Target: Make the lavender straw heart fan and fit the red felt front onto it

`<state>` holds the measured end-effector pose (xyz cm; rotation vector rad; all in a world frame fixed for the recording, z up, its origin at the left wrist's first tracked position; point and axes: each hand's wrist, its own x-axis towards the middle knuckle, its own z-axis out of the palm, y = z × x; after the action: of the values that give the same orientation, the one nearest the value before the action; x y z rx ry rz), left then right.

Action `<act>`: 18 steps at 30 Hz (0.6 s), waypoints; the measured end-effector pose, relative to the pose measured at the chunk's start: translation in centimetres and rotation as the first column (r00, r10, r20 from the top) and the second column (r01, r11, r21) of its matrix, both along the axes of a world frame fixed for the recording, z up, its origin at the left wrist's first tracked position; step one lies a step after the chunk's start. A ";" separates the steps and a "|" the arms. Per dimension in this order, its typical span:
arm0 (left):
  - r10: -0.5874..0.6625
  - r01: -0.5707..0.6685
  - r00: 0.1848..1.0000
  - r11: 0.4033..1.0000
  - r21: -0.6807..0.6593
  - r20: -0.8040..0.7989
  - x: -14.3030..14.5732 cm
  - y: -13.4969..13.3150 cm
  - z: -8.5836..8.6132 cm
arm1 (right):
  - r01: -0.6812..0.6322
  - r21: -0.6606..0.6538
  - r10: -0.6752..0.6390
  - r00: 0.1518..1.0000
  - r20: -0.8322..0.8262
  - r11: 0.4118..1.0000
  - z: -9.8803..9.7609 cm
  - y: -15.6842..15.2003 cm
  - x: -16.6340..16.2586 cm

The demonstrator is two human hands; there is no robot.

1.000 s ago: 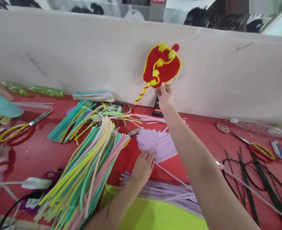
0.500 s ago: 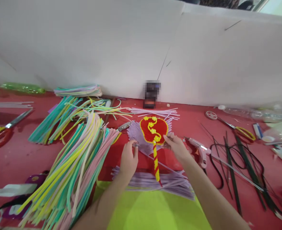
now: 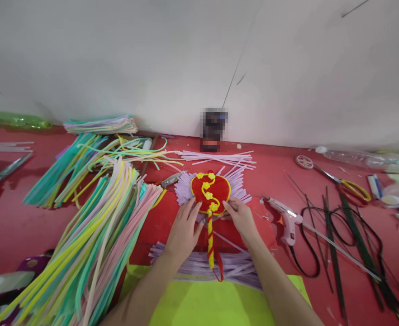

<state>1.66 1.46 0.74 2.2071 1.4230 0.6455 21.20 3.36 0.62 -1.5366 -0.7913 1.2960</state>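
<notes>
A red fan-shaped ornament (image 3: 212, 189) with yellow trim and small yellow flowers lies flat on a fan of lilac pipe cleaners (image 3: 237, 185). Its red-and-yellow twisted handle (image 3: 211, 244) points toward me. My left hand (image 3: 184, 228) rests with fingers spread at the ornament's lower left edge. My right hand (image 3: 240, 216) touches its lower right edge, fingers stretched out flat. Neither hand grips anything.
A big heap of pastel pipe cleaners (image 3: 94, 235) lies at left, a lilac bundle (image 3: 233, 265) near me on a lime sheet (image 3: 213, 303). A pink glue gun (image 3: 286, 217), black wires (image 3: 349, 235) and scissors (image 3: 338, 181) lie at right. A white wall (image 3: 186, 59) stands behind.
The ornament went from held up against the wall in my right hand to lying flat on the lilac pipe cleaners. Both hands now lie beside it.
</notes>
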 end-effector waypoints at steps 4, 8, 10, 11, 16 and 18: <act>0.020 -0.021 0.998 1.000 0.018 0.061 -0.1 -0.1 0.1 | -0.023 0.018 0.023 1.000 0.003 1.000 0.6 -0.3 -0.1; 0.031 -0.031 1.000 0.999 0.021 -0.003 0.0 -0.2 -0.1 | -0.063 -0.023 0.063 0.998 -0.004 0.998 0.6 -0.2 -0.2; 0.042 -0.041 0.998 0.999 0.029 -0.042 0.0 -0.2 -0.2 | -0.036 -0.034 0.037 0.999 0.010 0.999 0.5 -0.1 -0.3; 0.043 -0.041 0.997 0.999 0.035 -0.057 0.0 -0.2 -0.3 | -0.020 -0.034 0.020 1.000 0.019 0.999 0.5 -0.1 -0.4; 0.055 -0.051 0.996 0.997 0.066 -0.068 0.0 -0.1 -0.1 | -0.035 -0.023 0.037 0.994 0.098 0.999 0.7 -0.2 -0.7; 0.062 -0.057 0.996 0.995 0.077 -0.070 0.0 -0.1 0.1 | -0.053 -0.012 0.054 0.983 0.174 0.999 0.7 -0.3 -0.7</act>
<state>1.66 1.37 0.82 2.2738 1.5294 0.6549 20.53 3.10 1.33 -1.6607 -0.9452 1.2158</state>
